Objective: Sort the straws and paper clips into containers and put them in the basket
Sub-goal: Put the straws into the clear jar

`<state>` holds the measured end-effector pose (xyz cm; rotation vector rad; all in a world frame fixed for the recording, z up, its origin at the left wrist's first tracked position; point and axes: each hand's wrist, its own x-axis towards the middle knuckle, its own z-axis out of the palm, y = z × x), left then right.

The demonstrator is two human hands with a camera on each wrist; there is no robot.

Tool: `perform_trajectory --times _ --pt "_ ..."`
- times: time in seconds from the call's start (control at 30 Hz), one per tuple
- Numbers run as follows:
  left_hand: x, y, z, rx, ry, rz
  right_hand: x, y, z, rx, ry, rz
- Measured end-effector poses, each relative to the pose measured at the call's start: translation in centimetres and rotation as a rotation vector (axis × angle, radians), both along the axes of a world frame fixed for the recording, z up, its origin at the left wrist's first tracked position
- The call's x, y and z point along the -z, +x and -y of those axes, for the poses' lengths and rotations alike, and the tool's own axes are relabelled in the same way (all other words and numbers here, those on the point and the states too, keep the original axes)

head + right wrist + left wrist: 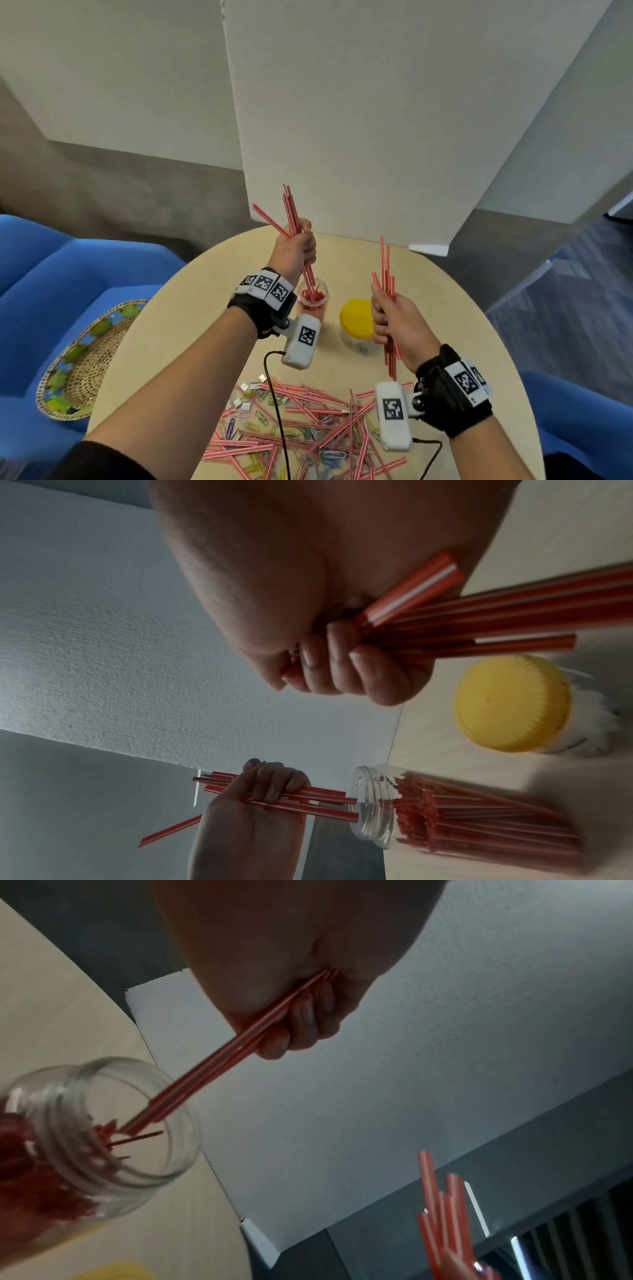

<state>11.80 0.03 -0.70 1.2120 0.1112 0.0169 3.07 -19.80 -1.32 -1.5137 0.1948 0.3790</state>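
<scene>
Here, both hands fisted round straws (297,219), open jar (313,296) below, yellow-lidded jar (356,318) beside, basket (85,359) left.

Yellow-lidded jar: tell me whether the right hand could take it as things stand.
Probably not yet: the right hand is beside the yellow-lidded jar, nothing between, but grips a straw bundle.

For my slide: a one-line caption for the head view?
Left hand lowers straws into an open jar; right hand grips another bunch.
</scene>
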Motion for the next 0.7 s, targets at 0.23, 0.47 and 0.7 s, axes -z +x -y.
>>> perform_trajectory --times 0.23,0.47,0.7 --pt "2.1 0.4 0.6 -0.006 0.107 0.019 1.7 -0.4 0.6 0.017 0.028 -0.041" --pt "4.3 -0.5 0.7 0.114 0.219 0.036 3.0 -0.7 1.1 0.039 0.032 -0.092" --pt "3.6 -1.6 -0.3 0.064 0.524 0.09 3.3 -0.5 1.2 0.038 0.028 -0.108"
